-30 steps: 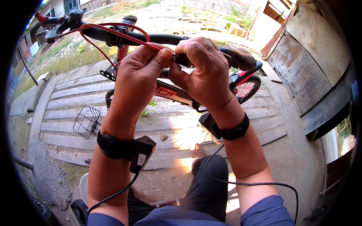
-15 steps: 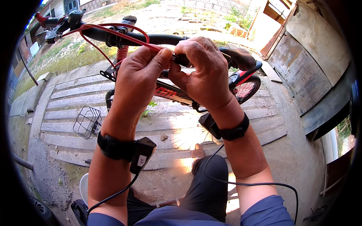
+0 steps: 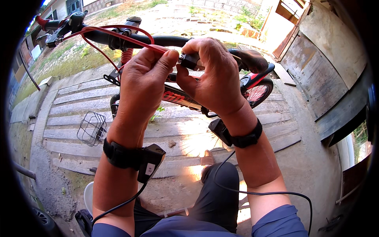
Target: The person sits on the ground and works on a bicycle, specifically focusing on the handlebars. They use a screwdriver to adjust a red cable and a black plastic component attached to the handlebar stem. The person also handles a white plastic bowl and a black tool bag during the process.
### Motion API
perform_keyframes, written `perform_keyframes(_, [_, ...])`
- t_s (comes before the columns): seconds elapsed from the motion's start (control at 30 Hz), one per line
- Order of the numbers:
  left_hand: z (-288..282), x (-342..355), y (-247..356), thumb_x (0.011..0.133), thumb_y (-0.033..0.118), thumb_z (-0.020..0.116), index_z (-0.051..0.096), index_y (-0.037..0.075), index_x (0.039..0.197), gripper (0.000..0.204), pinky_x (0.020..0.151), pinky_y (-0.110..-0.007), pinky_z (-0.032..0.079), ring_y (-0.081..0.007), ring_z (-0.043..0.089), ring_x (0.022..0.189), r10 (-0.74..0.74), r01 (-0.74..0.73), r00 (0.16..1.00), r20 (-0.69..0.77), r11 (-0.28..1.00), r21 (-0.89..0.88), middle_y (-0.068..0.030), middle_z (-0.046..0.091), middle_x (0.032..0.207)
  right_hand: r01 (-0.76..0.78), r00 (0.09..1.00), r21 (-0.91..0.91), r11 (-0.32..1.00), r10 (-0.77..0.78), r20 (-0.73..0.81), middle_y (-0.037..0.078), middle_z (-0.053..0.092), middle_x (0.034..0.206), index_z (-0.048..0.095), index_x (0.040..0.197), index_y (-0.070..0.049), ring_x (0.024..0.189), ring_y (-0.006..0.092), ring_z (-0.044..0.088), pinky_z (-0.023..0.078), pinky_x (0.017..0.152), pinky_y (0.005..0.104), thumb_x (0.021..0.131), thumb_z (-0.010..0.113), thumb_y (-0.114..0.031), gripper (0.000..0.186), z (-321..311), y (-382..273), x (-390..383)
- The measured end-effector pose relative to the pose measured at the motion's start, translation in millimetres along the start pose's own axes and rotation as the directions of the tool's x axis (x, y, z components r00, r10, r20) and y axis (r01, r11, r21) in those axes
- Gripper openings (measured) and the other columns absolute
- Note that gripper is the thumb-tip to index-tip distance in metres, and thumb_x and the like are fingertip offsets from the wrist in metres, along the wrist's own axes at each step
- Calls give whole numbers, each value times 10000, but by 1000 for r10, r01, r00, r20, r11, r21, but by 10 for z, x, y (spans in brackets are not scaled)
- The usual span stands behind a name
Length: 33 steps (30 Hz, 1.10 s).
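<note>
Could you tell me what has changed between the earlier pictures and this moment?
Nothing has visibly changed. The left hand still pinches the red cable by the handlebar, and the right hand still grips the small black part at the cable's end. The bicycle and the wire basket on the ground lie as they did.

Head view, looking down, hands close

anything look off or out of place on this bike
Yes. A wire basket lies on the concrete ground, off the bike. The red cable loops loose above the handlebar, its end pinched in the left hand against a small black part held by the right hand.
</note>
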<state>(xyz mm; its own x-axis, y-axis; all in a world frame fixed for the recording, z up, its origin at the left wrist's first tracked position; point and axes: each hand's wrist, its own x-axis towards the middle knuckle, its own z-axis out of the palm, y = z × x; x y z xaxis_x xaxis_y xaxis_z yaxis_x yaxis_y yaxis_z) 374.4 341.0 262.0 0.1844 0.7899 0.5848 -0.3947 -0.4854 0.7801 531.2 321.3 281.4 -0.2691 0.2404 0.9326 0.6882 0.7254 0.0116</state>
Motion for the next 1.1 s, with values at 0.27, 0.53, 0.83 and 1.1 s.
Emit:
perform_keyframes(0.27, [-2,4,-18,949,97,625,657,3,1037,133,756,-215,470,-78,589,825,9,-8,1000,27,999,-48,-27,671,907,-26,1000,25,999,26,13,104,631,898,567,970,-65,855,321,625,520,740,392,664,739,-68,351,-13,15,-8])
perform_keyframes(0.53, [-9,-6,13,949,149,639,659,-6,1027,175,744,-217,476,-79,592,816,-12,12,999,44,1000,-4,-33,671,902,-13,1000,10,1000,13,21,119,635,913,574,981,-60,819,311,651,531,731,360,659,731,-25,359,-29,23,0])
perform_keyframes(0.83, [38,15,10,945,195,654,670,-14,983,213,681,-208,463,-57,570,748,7,3,999,-50,984,180,-19,670,835,1,1000,27,1000,-1,17,123,635,914,574,985,-56,822,308,652,532,729,353,664,718,-18,354,-27,28,2])
perform_keyframes(1.1, [55,-17,34,943,168,655,666,-15,997,191,680,-199,455,-57,568,764,-3,5,999,-34,998,58,-18,667,853,-7,1000,27,1000,7,19,118,628,896,573,980,-55,805,306,641,528,718,358,667,705,-15,342,-31,15,8])
